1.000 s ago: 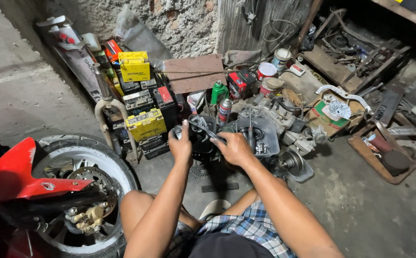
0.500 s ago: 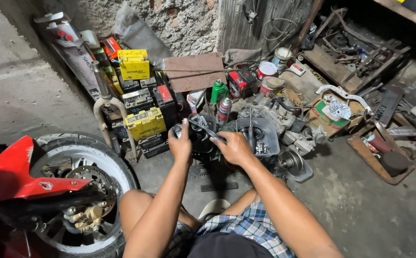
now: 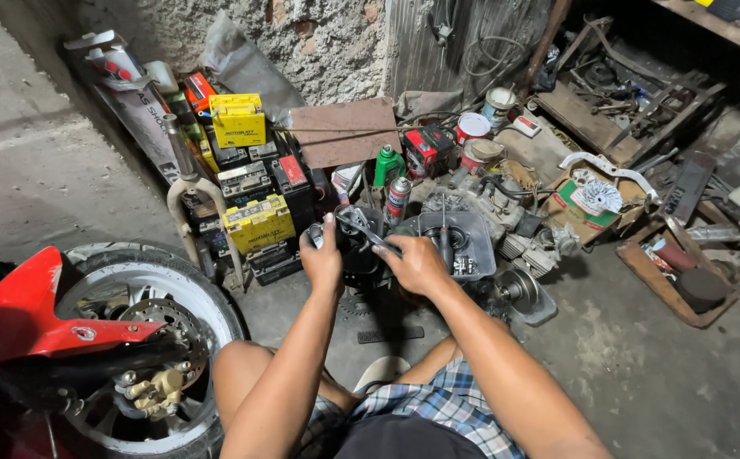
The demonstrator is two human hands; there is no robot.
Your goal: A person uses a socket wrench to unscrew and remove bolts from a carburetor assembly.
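— What do our hands hold?
— Our left hand is clenched on the dark engine part. Our right hand is closed on a metal wrench laid across it.
— Where is the part?
— Low before our knees, against the grey engine, with yellow batteries left and a motorcycle wheel nearer.
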